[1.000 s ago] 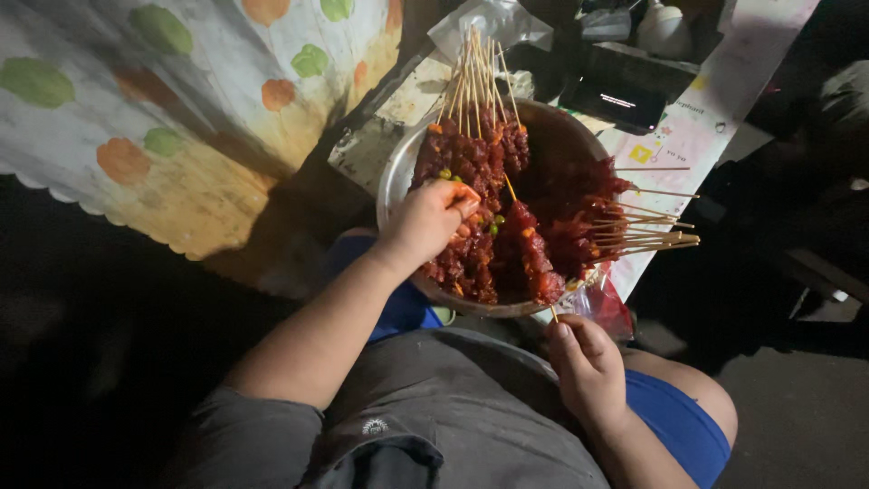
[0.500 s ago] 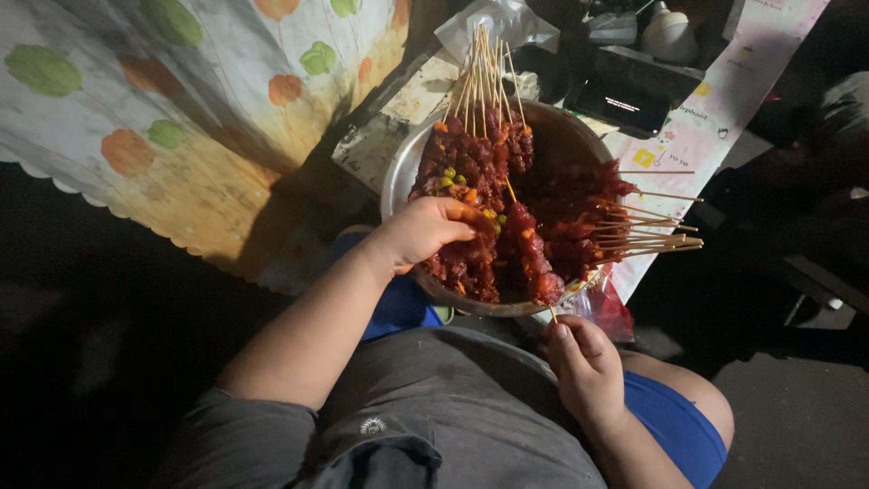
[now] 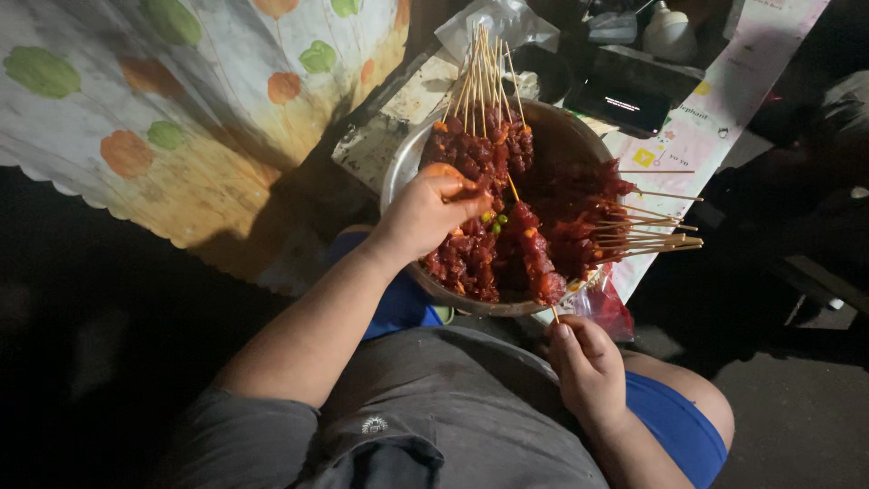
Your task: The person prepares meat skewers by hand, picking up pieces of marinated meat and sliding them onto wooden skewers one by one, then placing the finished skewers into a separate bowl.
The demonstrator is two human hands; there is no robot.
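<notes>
Skewers (image 3: pixel 507 217) of red marinated meat fill a round metal bowl (image 3: pixel 579 136) resting on the person's lap, sticks fanned up and to the right. Head view: left hand (image 3: pixel 425 213) curled, fingers bent down onto the meat at the bowl's left side, pinching a piece near small green bits. Right hand (image 3: pixel 588 367) sits just below the bowl's near rim, fingers closed around the bare end of one skewer stick (image 3: pixel 554 312). Floral cloth (image 3: pixel 181 118) lies at left; a dark phone (image 3: pixel 625 100) behind the bowl.
</notes>
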